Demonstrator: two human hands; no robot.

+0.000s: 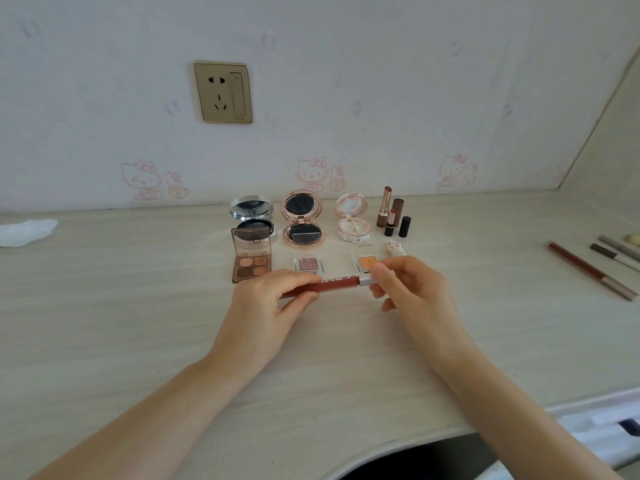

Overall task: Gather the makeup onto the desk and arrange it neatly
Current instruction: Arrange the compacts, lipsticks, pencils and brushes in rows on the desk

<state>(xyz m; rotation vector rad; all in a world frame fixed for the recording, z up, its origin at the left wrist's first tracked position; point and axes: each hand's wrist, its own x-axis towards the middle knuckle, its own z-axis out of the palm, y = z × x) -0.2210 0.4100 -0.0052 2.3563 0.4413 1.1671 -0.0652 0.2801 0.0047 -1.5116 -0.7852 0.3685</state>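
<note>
Red-brown lip gloss tube (332, 285) is held just above the desk (138, 306), long axis left–right, roughly parallel to the desk's front edge and to the row of small pans behind it. Left hand (273, 303) pinches the coloured barrel between thumb and fingers; right hand (408, 289) pinches the silver cap end. Tube sits just in front of the pink pan (308, 265) and orange pan (369, 263), apart from both. Both hands are equally near, one at each end. Judgement: setting it down as a front row needs only a straight lowering, axis unchanged. Pencils (588, 268) lie well apart at right, not yet gathered.
</note>
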